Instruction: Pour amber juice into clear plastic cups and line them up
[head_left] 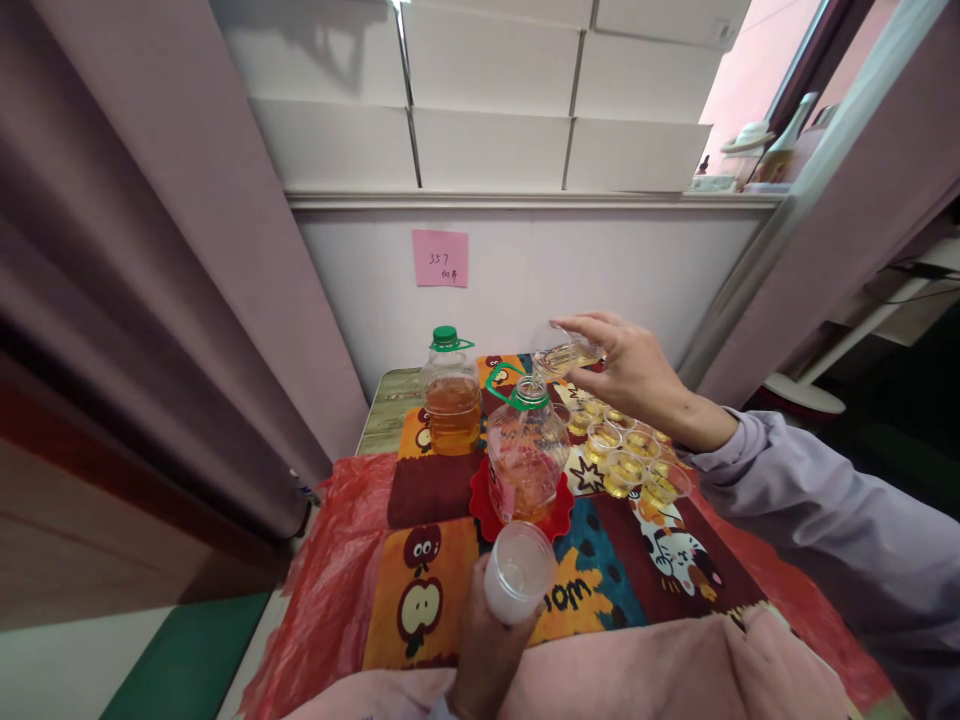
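Note:
My right hand (630, 375) grips a clear plastic cup (562, 355), tipped sideways with pale yellow liquid in it, its rim just above the neck of an uncapped bottle (527, 450). This large clear bottle has a green ring handle and a little amber liquid low inside. It stands in a red scalloped dish (482, 508). Closer to me, my left hand (491, 630) is wrapped around a stack of translucent plastic cups (520, 575). Right of the bottle stand several small cups of yellow liquid (624, 470).
A capped bottle of amber liquid (452, 410) stands at the back left. The patterned cloth (442, 495) lies over red plastic sheeting (345, 560) on the table. Behind is a white wall with a pink note (440, 258); curtains (247, 230) hang at the left.

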